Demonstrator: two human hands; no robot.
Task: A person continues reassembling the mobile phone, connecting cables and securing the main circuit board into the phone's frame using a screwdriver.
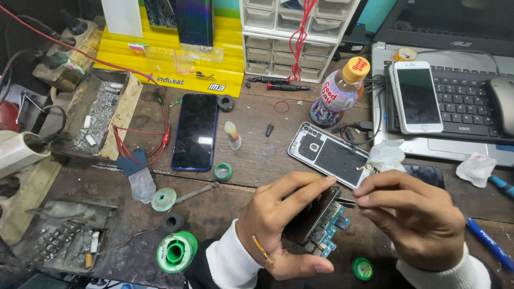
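Opened phone [316, 219], back cover [329, 155] already off on tabletop [251, 176]; left hand [281, 225] fingers clasp it, right hand [415, 214] fingers pinch tweezers [345, 202] at board, reassembly outstanding.

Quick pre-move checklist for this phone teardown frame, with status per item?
1. Left hand grips the opened phone: ok.
2. Right hand pinches a thin tool at the phone's edge: ok; tool type cannot tell.
3. Blue circuit board exposed and reachable: ok.
4. Removed back cover lies flat on the bench, apart from both hands: ok.
5. Drink bottle capped, but upright near the laptop: not ok.
6. Bench around the hands cluttered with solder spools: not ok.
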